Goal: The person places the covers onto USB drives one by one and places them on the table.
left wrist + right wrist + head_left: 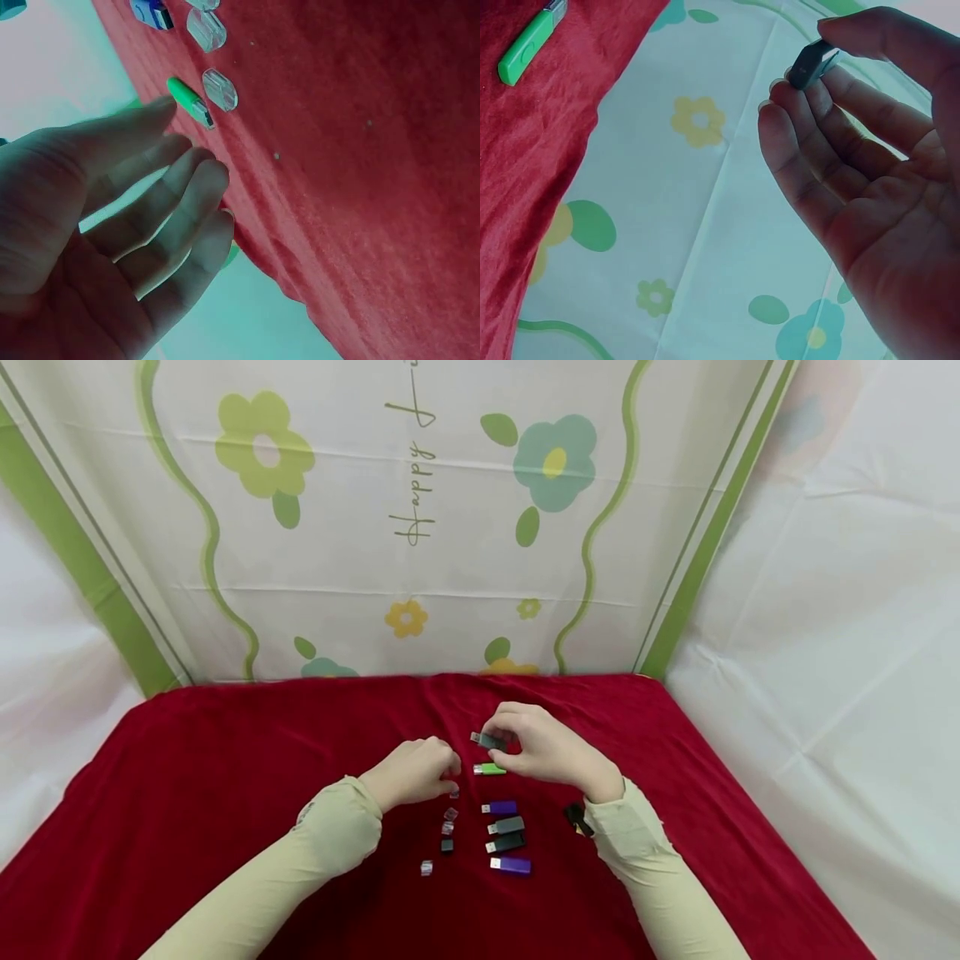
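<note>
Left hand (412, 774) loosely curled just beside farthest clear cap (220, 90), nothing gripped. To right, dark USB stick (810, 66) pinched by right hand (549, 746), held beyond green stick (492, 768). Probably light, stiff, smooth; best gripped by long sides, metal plug (475, 737) left free.

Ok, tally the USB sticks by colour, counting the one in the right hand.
Purple USB sticks: 2
Green USB stick: 1
Grey USB sticks: 2
Black USB stick: 1
Total: 6, omitting an unclear black item by the right sleeve
</note>
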The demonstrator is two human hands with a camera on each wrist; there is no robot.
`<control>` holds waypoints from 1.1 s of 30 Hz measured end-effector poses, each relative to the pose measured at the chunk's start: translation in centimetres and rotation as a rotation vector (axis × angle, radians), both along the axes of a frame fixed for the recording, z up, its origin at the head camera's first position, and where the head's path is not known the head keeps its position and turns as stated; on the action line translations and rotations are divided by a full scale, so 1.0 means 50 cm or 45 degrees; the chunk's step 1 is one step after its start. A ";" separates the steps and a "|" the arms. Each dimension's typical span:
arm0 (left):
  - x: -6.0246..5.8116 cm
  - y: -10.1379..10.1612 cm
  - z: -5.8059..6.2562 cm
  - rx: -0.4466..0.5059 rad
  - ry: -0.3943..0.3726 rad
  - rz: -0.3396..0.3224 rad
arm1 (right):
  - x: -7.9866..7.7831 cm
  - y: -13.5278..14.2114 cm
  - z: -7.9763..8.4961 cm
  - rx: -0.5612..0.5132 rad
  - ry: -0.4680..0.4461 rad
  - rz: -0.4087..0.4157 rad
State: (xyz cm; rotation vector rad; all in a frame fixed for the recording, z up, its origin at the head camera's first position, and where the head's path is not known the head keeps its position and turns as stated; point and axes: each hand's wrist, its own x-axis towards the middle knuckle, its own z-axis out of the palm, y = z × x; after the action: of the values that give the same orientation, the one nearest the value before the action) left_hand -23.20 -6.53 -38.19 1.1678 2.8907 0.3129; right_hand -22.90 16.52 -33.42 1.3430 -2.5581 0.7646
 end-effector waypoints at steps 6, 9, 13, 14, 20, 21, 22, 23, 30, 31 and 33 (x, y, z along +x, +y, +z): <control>-0.007 0.011 -0.003 -0.025 -0.015 -0.079 | 0.011 -0.001 0.001 0.039 0.015 -0.026; -0.012 0.015 -0.006 -0.040 0.003 -0.100 | 0.015 0.001 0.002 0.037 0.040 -0.030; -0.016 0.019 -0.011 -0.047 -0.012 -0.112 | 0.016 0.000 0.003 0.028 0.056 -0.021; -0.016 0.020 -0.012 -0.049 -0.018 -0.117 | 0.015 0.000 0.003 0.028 0.057 -0.017; -0.017 0.024 -0.022 -0.053 -0.041 -0.117 | 0.015 -0.002 0.005 0.030 0.044 -0.008; -0.017 0.024 -0.023 -0.052 -0.041 -0.117 | 0.015 -0.002 0.005 0.032 0.040 -0.011; -0.017 0.024 -0.024 -0.049 -0.041 -0.118 | 0.016 -0.001 0.005 0.034 0.033 -0.013; -0.018 0.024 -0.025 -0.051 -0.038 -0.118 | 0.017 -0.001 0.006 0.037 0.029 -0.016; -0.022 0.028 -0.027 -0.072 0.007 -0.137 | 0.018 0.000 0.006 0.054 0.042 -0.036; -0.023 0.028 -0.027 -0.075 0.004 -0.139 | 0.017 0.000 0.006 0.052 0.039 -0.035; -0.025 0.029 -0.028 -0.089 -0.010 -0.144 | 0.017 -0.001 0.006 0.049 0.037 -0.029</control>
State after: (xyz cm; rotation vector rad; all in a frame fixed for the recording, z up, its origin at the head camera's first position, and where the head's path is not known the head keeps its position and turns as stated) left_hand -24.47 -5.07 -39.62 1.3090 2.7897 0.2120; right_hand -22.06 16.48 -33.12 1.3233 -2.5741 0.6905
